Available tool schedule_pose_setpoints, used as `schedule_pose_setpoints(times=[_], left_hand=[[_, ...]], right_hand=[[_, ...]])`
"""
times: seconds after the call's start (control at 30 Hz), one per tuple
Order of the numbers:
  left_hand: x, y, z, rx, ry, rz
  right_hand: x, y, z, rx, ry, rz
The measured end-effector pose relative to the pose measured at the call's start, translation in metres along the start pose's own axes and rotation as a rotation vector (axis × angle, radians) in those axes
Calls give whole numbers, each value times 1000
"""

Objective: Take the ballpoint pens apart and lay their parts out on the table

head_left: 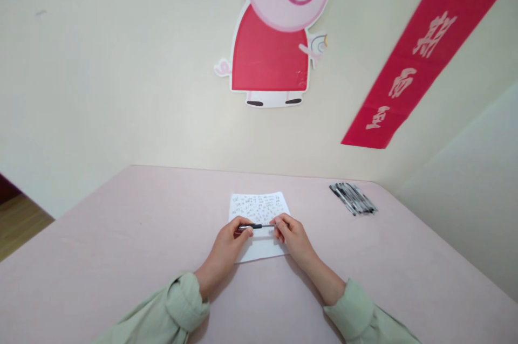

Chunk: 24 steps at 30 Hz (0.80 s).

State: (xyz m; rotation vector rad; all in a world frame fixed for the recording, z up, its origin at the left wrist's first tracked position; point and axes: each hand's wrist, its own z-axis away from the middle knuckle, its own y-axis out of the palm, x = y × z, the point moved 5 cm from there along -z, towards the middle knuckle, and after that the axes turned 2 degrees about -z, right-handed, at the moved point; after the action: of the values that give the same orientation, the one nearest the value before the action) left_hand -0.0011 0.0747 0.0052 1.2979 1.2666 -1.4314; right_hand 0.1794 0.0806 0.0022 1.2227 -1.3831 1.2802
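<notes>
A black pen (pixel 256 226) is stretched level between my two hands, above a white sheet of paper (pixel 263 250). My left hand (pixel 229 241) is closed around its thicker black part. The fingertips of my right hand (pixel 294 237) pinch the other end, where the pen looks thin and grey. That end is partly hidden by my fingers, so I cannot tell whether it is a cap, a tip or a refill. Rows of dark handwriting cover the upper part of the paper, which lies flat under both hands.
A bundle of several black and clear pens (pixel 353 198) lies at the back right of the pink table (pixel 121 236). Behind the table, the wall carries a cartoon pig cutout (pixel 269 55) and a red banner (pixel 421 53) with pale characters.
</notes>
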Motion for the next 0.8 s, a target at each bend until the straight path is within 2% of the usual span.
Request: schedule_pose_setpoints(times=[0.1,0.27,0.4,0.57,0.8], left_hand=[[0,-5,-2,-70,-27,73],[5,-12,-4,-161,-80,206],[6,-14,-4,-210,-107,267],[8,-14,-5,-214,-125,296],[14,-14,-8,-189,-115,266]], right_hand=[[2,2,1,79,-64,88],[7,-5,1,85,-184,280],[7,-6,3,112,-184,373],[8,-6,6,105,-203,579],[18,1,13,216,-261,713]])
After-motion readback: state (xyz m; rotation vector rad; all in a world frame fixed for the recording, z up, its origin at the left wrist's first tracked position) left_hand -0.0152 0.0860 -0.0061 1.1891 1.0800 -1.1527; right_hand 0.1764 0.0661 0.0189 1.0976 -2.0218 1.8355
